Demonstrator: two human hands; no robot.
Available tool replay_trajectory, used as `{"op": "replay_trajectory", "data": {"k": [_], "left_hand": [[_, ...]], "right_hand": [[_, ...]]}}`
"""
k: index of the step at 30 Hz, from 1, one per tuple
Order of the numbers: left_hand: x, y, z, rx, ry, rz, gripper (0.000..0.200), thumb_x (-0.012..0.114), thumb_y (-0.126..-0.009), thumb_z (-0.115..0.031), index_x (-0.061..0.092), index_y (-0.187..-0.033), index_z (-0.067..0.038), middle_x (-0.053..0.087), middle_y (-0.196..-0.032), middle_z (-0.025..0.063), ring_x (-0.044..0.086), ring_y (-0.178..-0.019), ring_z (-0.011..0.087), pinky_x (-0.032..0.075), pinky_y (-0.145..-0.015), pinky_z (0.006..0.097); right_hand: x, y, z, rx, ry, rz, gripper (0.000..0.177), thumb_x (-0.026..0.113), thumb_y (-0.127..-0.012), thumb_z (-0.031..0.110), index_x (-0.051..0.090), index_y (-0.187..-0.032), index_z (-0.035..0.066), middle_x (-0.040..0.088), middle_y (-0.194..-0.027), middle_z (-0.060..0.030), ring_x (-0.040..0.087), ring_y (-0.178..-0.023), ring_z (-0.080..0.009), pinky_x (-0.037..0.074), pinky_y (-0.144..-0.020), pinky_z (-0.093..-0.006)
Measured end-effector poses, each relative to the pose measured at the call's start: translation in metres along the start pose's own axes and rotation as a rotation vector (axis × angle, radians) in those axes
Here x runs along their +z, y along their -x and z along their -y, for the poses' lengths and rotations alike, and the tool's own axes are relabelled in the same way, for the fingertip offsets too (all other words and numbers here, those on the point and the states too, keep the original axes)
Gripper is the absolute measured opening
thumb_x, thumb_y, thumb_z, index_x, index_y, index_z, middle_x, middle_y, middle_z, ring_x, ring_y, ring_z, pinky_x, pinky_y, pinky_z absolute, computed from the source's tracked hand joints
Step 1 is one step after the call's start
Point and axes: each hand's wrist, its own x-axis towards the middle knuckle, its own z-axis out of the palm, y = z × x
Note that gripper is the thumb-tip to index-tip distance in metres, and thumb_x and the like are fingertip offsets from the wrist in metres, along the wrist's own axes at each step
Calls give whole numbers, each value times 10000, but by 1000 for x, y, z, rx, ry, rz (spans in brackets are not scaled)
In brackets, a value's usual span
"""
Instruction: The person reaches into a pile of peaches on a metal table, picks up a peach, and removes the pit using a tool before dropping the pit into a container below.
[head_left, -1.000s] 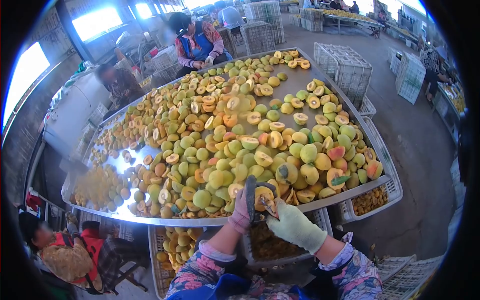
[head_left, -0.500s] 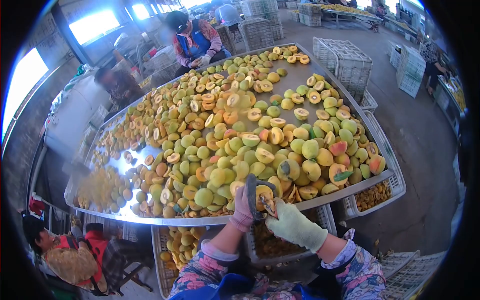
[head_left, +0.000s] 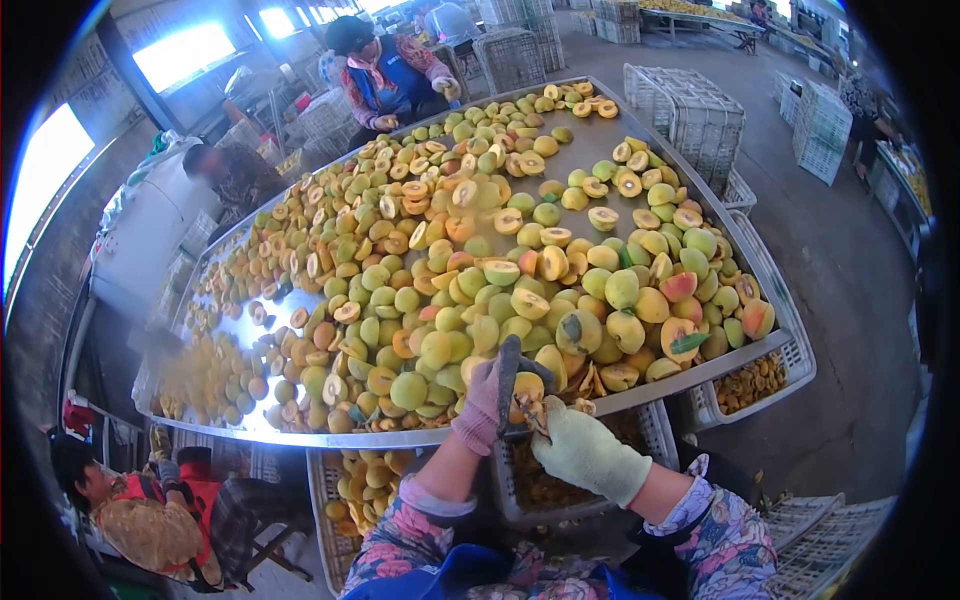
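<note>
My left hand (head_left: 487, 398), in a pink glove with dark grey fingers, is closed around a cut yellow peach (head_left: 526, 386) just over the near edge of the metal table. Its cut face points toward my right hand (head_left: 592, 456), which wears a pale green knit glove. That hand is closed on a small metal tool (head_left: 540, 418), its tip at the peach's flesh; the gloved fingers hide most of the tool, so its kind cannot be told. Beyond both hands, halved peaches (head_left: 435, 350) lie heaped on the table, pits showing in many.
A raised rim (head_left: 400, 438) runs along the metal table's near side. Below it stand a crate of peach halves (head_left: 370, 480) and a crate of dark scraps (head_left: 560, 495). Co-workers sit at the far side (head_left: 385, 80) and at lower left (head_left: 150, 510). Stacked crates (head_left: 690, 120) stand at right.
Both my hands stay together at the peach, shifted very slightly. The co-worker across the table has moved their hands apart, one rising to the right.
</note>
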Motion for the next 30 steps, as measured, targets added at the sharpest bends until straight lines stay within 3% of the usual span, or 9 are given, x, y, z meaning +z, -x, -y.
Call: {"op": "replay_trajectory", "data": {"k": [8,11,13,17,19,25,26,28,30], "left_hand": [[-9,6,15,-153,102,244,881,859,-687,-314,401,-1370,2,704,-919,112,696,-802,291,561,-732,354],[-1,-2,1,-105,-47,118,757,828,-729,-297,470,-1320,14,707,-954,115,691,-840,301,554,-790,366],[5,0,-5,-459,803,18,370,765,-817,-269,650,-1063,-18,704,-933,94,683,-822,241,536,-747,357],[-7,1,-17,-348,496,22,256,707,-871,-204,667,-1029,-7,709,-964,98,685,-871,199,535,-801,309],[-12,-1,-26,-208,451,1,426,755,-800,-210,610,-1138,6,715,-1001,92,696,-897,248,541,-856,359],[-9,1,-17,-328,313,110,374,735,-823,-205,620,-1106,11,716,-970,86,697,-815,231,555,-775,325],[-7,0,-14,-323,312,113,374,735,-823,-205,620,-1106,11,716,-970,86,697,-815,231,555,-775,325],[-5,-6,-14,-921,977,-20,286,705,-843,-184,638,-1055,-5,713,-935,79,694,-793,234,557,-736,323],[-7,-11,-34,-803,854,-84,235,675,-879,-187,651,-1020,-1,712,-912,80,692,-786,224,556,-732,324]], "right_hand": [[-2,-1,12,159,4,52,254,569,-860,157,480,-1011,-26,650,-722,-236,656,-683,-440,534,-634,-501],[15,0,-1,121,-222,-61,279,588,-850,154,469,-1036,-17,638,-723,-243,660,-656,-414,532,-589,-482],[5,-4,2,342,-633,175,320,599,-845,164,451,-1067,-12,630,-753,-258,663,-653,-401,527,-568,-463],[-28,-11,26,529,-854,371,356,608,-841,177,439,-1085,-20,619,-763,-255,660,-639,-380,522,-559,-420],[-26,-9,26,519,-874,379,248,563,-890,185,461,-1062,39,587,-761,-84,591,-567,-176,482,-493,-322],[12,-4,-8,-40,51,142,309,600,-825,150,478,-1078,20,629,-812,-207,650,-659,-338,520,-613,-394],[11,-4,-8,-38,51,136,309,600,-825,150,478,-1078,20,629,-812,-207,650,-659,-338,520,-613,-394],[6,-3,-3,-130,-40,-33,286,582,-850,162,465,-1026,-30,617,-727,-225,638,-614,-394,528,-560,-405],[-12,-9,13,168,-411,145,285,574,-849,157,462,-1033,-29,620,-732,-226,643,-627,-394,531,-572,-403]]}}
